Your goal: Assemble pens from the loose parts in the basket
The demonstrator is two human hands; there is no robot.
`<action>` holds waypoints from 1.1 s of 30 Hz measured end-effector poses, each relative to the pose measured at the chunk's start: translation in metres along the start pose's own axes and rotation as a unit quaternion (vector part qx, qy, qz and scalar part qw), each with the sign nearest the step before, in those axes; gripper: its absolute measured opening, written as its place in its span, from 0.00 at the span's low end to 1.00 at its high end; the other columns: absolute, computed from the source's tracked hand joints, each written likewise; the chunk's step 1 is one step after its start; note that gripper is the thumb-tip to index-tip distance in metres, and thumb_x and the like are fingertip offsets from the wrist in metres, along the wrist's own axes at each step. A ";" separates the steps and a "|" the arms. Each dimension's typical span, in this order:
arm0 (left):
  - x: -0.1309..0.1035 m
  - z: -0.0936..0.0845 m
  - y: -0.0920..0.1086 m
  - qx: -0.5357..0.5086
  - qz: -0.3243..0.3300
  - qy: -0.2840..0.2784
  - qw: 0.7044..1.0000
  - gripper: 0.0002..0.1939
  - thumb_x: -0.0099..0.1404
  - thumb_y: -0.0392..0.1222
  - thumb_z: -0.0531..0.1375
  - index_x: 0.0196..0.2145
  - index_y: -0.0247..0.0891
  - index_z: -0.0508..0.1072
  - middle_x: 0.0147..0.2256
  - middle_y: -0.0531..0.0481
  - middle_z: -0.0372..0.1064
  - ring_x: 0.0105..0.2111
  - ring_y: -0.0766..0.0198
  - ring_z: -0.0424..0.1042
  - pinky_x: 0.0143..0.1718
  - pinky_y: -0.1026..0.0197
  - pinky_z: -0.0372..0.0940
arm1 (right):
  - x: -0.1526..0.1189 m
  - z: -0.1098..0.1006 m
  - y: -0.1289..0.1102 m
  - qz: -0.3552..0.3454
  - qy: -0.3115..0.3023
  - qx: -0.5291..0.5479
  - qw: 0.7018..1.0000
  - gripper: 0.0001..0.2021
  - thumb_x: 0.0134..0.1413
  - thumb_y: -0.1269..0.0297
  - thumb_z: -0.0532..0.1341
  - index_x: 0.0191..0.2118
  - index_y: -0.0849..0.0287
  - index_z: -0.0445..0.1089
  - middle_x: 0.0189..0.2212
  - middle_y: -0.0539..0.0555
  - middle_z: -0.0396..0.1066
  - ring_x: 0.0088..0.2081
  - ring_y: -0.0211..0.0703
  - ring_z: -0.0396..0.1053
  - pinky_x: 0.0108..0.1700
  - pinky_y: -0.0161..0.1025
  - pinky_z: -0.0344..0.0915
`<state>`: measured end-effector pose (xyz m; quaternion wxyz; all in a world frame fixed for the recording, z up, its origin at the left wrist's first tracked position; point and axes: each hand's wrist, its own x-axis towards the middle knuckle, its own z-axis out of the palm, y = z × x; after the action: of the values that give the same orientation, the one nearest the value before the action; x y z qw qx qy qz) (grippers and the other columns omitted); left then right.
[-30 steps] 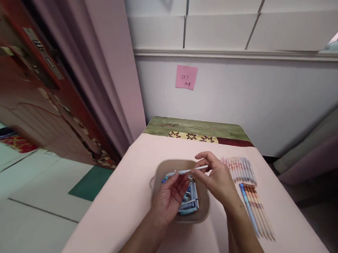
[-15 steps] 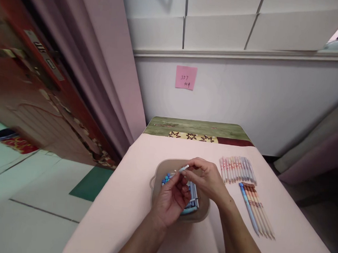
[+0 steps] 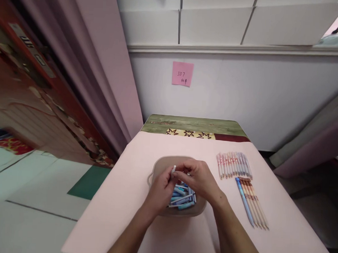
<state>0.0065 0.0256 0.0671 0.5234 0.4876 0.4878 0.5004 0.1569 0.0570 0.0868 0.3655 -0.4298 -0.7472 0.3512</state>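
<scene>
My left hand (image 3: 161,190) and my right hand (image 3: 197,179) meet over a grey-brown plastic basin (image 3: 163,163). Both are closed, thumbs and fingers pinching a small white pen part (image 3: 174,169). Only its pale tip pokes out between the fingertips; the rest is covered by them. Below the hands, several blue pen barrels and thin white tubes (image 3: 182,198) lie loose in the basin. My left hand hides the basin's left portion.
On the right of the pink-covered table (image 3: 120,199) lies a row of clear pens (image 3: 233,165). Nearer to me are several beige pens (image 3: 254,202) with brown tops and one blue pen (image 3: 244,202). A pink note (image 3: 182,73) sticks to the wall behind.
My left hand has turned over, from palm up to its back showing. The white part now points upward between the fingers, and more blue pieces show in the basin. The view has shifted slightly.
</scene>
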 end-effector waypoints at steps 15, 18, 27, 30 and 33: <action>0.013 -0.043 -0.017 -0.115 0.004 0.199 0.973 0.13 0.53 0.46 0.66 0.32 0.35 0.71 0.16 0.62 0.52 0.16 0.75 0.49 0.17 0.70 0.44 | 0.010 0.016 0.045 0.114 -0.182 -0.401 0.891 0.13 0.45 0.76 0.62 0.35 0.54 0.78 0.32 0.57 0.78 0.37 0.50 0.75 0.35 0.36 0.64; 0.013 -0.042 -0.025 -0.088 0.008 0.201 0.976 0.13 0.54 0.48 0.65 0.30 0.35 0.71 0.16 0.62 0.53 0.16 0.75 0.49 0.17 0.70 0.44 | 0.011 0.022 0.048 0.115 -0.195 -0.405 0.886 0.11 0.45 0.77 0.61 0.33 0.57 0.78 0.31 0.59 0.78 0.36 0.51 0.76 0.35 0.36 0.65; 0.018 -0.038 -0.038 0.002 0.041 0.213 0.976 0.14 0.57 0.50 0.63 0.30 0.36 0.71 0.16 0.61 0.54 0.17 0.73 0.53 0.19 0.68 0.50 | 0.015 0.018 0.049 0.100 -0.159 -0.413 0.891 0.10 0.55 0.70 0.58 0.39 0.56 0.76 0.34 0.58 0.77 0.39 0.49 0.75 0.37 0.36 0.64; 0.021 -0.036 -0.036 -0.008 0.034 0.212 0.977 0.13 0.56 0.50 0.64 0.29 0.35 0.71 0.16 0.61 0.54 0.17 0.73 0.53 0.19 0.68 0.50 | 0.017 0.020 0.051 0.102 -0.147 -0.418 0.891 0.10 0.56 0.71 0.57 0.39 0.58 0.75 0.35 0.60 0.77 0.40 0.50 0.74 0.39 0.37 0.64; 0.020 -0.038 -0.032 -0.033 0.027 0.215 0.976 0.13 0.56 0.49 0.64 0.30 0.35 0.71 0.17 0.60 0.55 0.17 0.73 0.53 0.19 0.69 0.49 | 0.018 0.028 0.051 0.098 -0.142 -0.421 0.891 0.12 0.57 0.73 0.54 0.41 0.59 0.74 0.36 0.61 0.76 0.40 0.52 0.74 0.39 0.39 0.64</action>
<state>-0.0292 0.0459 0.0332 0.4084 0.3642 0.5585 0.6234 0.1466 0.0868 0.0346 0.0044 -0.5600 -0.8230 0.0953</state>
